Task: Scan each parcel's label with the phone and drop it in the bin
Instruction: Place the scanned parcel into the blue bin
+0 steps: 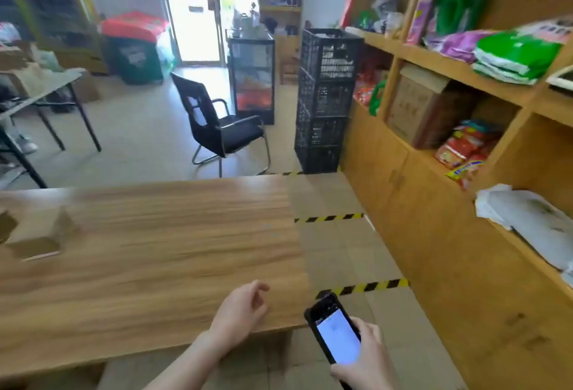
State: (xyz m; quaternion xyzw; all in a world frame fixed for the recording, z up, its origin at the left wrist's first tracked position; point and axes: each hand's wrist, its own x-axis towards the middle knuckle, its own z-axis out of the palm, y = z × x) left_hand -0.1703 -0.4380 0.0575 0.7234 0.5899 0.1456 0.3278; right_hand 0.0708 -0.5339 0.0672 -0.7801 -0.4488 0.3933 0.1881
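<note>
Off the near right corner of the bench (155, 250), I see the right hand (366, 358) gripping the phone (336, 332); left hand (240, 312) hovers loose, empty, above that corner.

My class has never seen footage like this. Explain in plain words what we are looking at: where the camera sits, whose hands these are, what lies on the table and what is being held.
There is no machine here. A person wears one wide-angle camera on the head, looking forward and down, so this single picture shows that person's own hands from above. The right hand holds a black phone with its screen lit, just off the table's near corner. The left hand is empty, fingers loosely curled, over the near edge of the wooden table. At the table's far left lie brown parcels, too blurred to make out any labels. Wooden shelves of packaged goods stand on the right.
</note>
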